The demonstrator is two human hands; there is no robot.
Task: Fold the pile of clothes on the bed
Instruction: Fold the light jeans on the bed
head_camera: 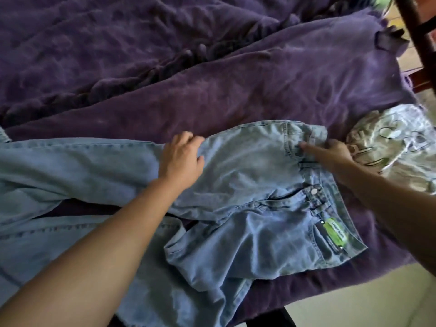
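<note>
**Q:** What does the head camera show?

**A:** It looks down on a bed covered by a rumpled purple blanket. A pair of light blue jeans lies across the near side of the bed. The waistband is to the right and the legs run off to the left. The near hip is bunched and creased.

**Q:** Where are the hands?

**A:** Both are on the jeans. The left hand rests on the far leg, its fingers curled over the far edge, gripping a fold of denim. The right hand is at the far corner of the waistband. Its thumb lies along the band and the other fingers curl beneath, pinching it.

**Q:** Anything else?

**A:** A green label shows inside the near part of the waistband, and a metal button sits between the label and the right hand. A pale printed garment lies crumpled just beside the waistband, touching the right hand. Pale floor shows at lower right, past the bed's edge.
</note>
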